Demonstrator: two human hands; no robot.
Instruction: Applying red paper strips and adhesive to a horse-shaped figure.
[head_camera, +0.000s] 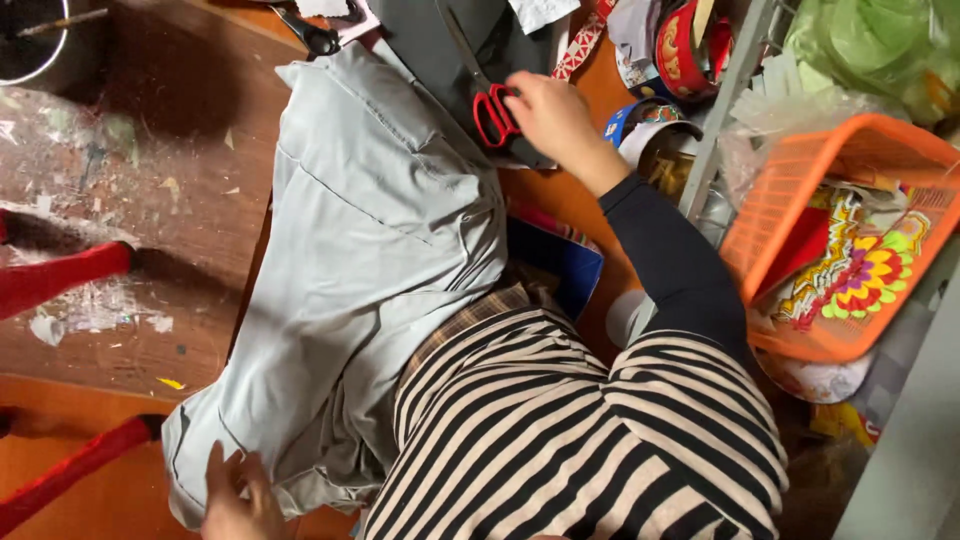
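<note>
A large pale grey garment (370, 260) lies spread over the orange-brown table edge (560, 200) and across my lap. On a dark grey sheet (430, 40) at the top lie red-handled scissors (492, 115), blades pointing up and left. My right hand (550, 120), at the end of a dark sleeve, has its fingers closed on the scissor handles. My left hand (235, 495) rests on the garment's lower hem at the bottom left, fingers apart and flat on the cloth. My striped top (580, 430) fills the lower middle.
An orange plastic basket (800, 190) with colourful printed paper sits at the right beside a grey metal shelf post (725, 100). Tins and tape rolls (680, 50) crowd the top. A black-handled tool (315, 38) lies top left. Red legs (60, 280) stand on the littered wooden floor.
</note>
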